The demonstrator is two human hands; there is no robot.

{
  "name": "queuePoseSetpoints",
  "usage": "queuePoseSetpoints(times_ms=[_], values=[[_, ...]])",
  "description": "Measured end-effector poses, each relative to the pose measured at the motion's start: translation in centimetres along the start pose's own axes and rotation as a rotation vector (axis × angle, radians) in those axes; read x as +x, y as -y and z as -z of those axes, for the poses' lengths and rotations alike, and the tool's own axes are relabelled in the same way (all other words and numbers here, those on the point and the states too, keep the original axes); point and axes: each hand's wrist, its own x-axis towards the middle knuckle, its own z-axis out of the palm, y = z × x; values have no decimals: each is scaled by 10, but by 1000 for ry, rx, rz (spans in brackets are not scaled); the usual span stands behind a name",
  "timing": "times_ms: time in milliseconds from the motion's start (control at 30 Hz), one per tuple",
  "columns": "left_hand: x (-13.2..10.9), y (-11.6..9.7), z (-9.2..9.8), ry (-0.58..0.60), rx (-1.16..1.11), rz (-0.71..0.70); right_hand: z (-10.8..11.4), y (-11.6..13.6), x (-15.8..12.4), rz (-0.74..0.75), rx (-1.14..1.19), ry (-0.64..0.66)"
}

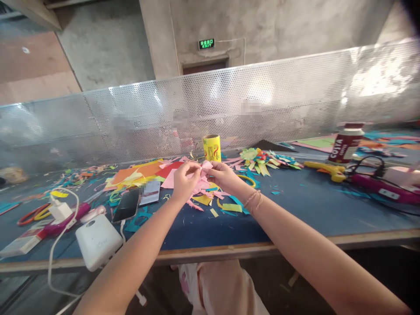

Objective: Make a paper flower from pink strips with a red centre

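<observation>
Both of my hands meet above the blue table (295, 210), pinching one small piece of pink paper (206, 166) between them. My left hand (184, 180) grips its left side with closed fingers. My right hand (223, 175) holds the right side, fingers curled; a thin bracelet is on that wrist. Below the hands lie pink, yellow and teal paper scraps (203, 199). A yellow can (211, 148) stands upright just behind the hands.
Sheets of orange, red and yellow paper (144, 173) lie left of the hands, beside two phones (127, 204). A white power bank (97, 240) with cable sits near the front edge. At right: paper flowers (262, 159), yellow scissors (324, 168), a Costa bottle (346, 143). A perforated metal screen (278, 96) backs the table.
</observation>
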Motion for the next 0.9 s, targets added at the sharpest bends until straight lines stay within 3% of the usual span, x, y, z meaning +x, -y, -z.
queuePoseSetpoints(times_ms=[100,200,467,900], values=[[1,1,1,-28,175,-220,0,0,0,12,-35,-4],[3,3,3,-18,293,-322,1,1,1,49,-109,-25],[5,3,4,31,304,-217,2,2,0,138,-280,-39],[3,3,2,44,209,-132,-1,3,-1,81,-80,-28]])
